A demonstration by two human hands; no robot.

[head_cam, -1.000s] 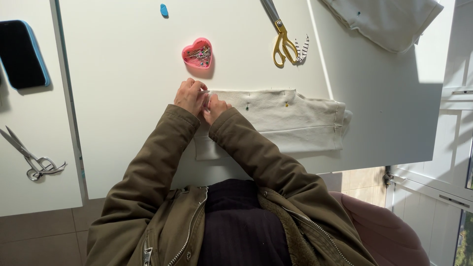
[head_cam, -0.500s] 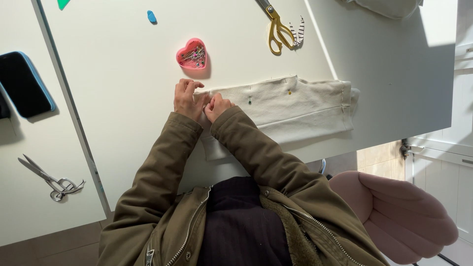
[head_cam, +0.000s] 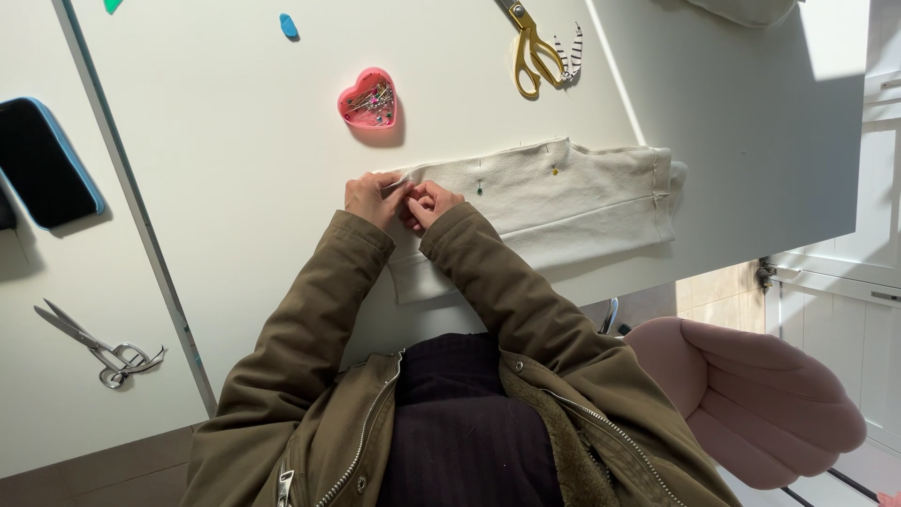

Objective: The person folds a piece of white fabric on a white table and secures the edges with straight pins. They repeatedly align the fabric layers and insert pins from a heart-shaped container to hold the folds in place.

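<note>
A folded piece of cream fabric (head_cam: pixel 572 202) lies on the white table (head_cam: pixel 235 188), with two pins stuck along its upper edge. My left hand (head_cam: pixel 374 197) and my right hand (head_cam: pixel 428 202) meet at the fabric's left end, fingers pinched together on its edge. Whether a pin sits between my fingers I cannot tell. Just above my hands rests a pink heart-shaped pin holder (head_cam: pixel 368 99) full of pins. Olive jacket sleeves cover both my arms.
Gold-handled scissors (head_cam: pixel 530 45) and a striped clip lie at the table's far side. A dark phone (head_cam: pixel 42 160) and silver scissors (head_cam: pixel 99 343) are on the left table. A small blue chalk piece (head_cam: pixel 289 25) sits far left. A pink chair (head_cam: pixel 751 394) stands at the right.
The view has shifted and turned a little. My hands stay pinched at the fabric's left end, and the fabric lies in the same place.
</note>
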